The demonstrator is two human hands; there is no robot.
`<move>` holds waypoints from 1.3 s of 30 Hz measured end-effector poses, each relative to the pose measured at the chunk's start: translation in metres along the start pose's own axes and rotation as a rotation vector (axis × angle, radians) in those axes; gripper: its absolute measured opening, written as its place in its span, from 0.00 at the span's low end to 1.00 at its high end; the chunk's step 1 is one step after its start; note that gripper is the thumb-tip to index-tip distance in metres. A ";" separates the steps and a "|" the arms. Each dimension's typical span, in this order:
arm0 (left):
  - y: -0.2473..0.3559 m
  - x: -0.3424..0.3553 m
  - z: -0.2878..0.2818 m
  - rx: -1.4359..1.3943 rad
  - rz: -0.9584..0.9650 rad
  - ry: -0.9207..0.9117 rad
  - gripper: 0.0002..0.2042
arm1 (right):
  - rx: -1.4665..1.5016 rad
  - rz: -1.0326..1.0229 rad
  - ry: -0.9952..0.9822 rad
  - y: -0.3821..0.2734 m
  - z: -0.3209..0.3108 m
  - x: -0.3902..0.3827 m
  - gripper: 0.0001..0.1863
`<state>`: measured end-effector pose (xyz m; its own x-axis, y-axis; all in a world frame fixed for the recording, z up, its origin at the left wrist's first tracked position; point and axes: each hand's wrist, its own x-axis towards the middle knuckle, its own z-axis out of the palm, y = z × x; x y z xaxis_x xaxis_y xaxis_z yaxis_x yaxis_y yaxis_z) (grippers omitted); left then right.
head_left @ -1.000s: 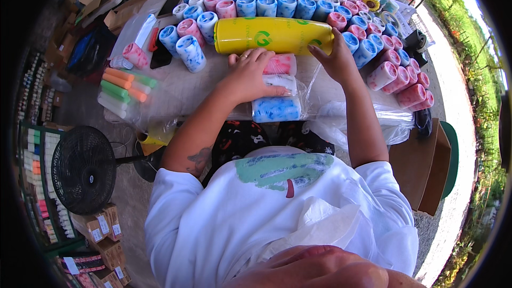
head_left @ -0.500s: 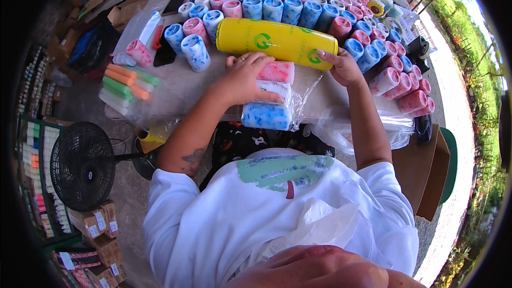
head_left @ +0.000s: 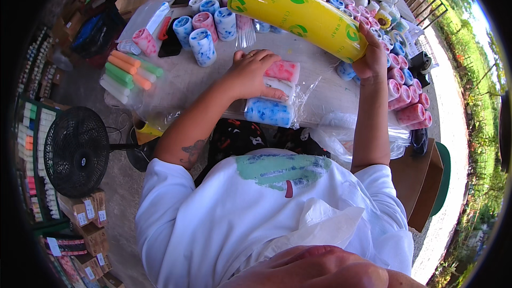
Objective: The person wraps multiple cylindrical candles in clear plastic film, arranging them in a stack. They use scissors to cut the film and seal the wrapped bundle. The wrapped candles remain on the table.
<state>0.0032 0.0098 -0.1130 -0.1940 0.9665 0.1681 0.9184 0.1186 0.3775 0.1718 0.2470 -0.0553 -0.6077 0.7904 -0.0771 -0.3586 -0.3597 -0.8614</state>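
The left hand [head_left: 256, 77] lies over a bundle of three marbled cylinders [head_left: 269, 113] at the near edge of the table [head_left: 194, 88], its fingers bent across the pink one and its thumb along the white one; the blue one lies nearest the body, not covered by the hand. The right hand [head_left: 370, 56] grips the right end of a thick yellow roll [head_left: 298, 16], fingers and thumb closed around it; the roll slants over the standing cylinders, its left end farther from the body (whether it touches those beneath, I cannot tell).

As for progress, the three cylinders lie side by side with clear film around them, so the wrapping of this bundle looks largely done; loose film [head_left: 305, 98] sticks out crumpled at its right side, not yet smoothed down. Whether any strand links it to the roll is too faint to tell.

Much seems left beyond this bundle; four marbled cylinders [head_left: 202, 48] stand apart from it at the left, pink cylinders [head_left: 410, 113] lie in a stack at the right, and many more show behind the roll; no film can be made out on these, though most are small or partly hidden.
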 end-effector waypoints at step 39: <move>-0.012 0.063 0.009 0.036 -0.074 -0.064 0.48 | -1.253 -0.740 0.124 -0.007 0.019 0.119 0.52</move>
<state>-0.0167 0.0710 -0.1150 -0.2400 0.9673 0.0824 0.9144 0.1967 0.3538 0.0884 0.3345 -0.0495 -0.4757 0.6594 0.5822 0.3233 0.7465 -0.5815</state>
